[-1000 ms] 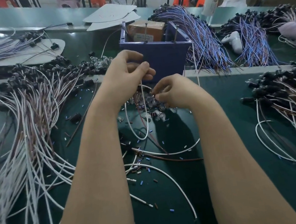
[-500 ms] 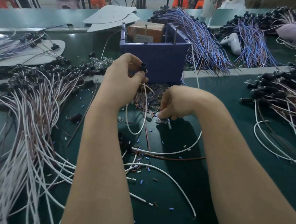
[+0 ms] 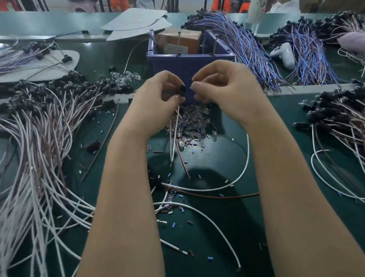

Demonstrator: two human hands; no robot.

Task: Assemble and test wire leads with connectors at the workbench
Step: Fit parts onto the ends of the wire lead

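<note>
Connector [image 3: 181, 90], black, its wire lead [image 3: 174, 134] hanging, is pinched in the grip of the left hand [image 3: 157, 95] above mid-table [image 3: 295, 118]; the right hand [image 3: 221, 84] curls just beside it, contents unclear.

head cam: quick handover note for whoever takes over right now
Left hand: grips a black connector; its white and brown wires hang down to the bench.
Right hand: pinches a tiny part beside the connector, not yet joined.
Clear parts are piled below the hands.
Done: leads with connectors heaped left and right.
Left: fit this part, test, carry on.
</note>
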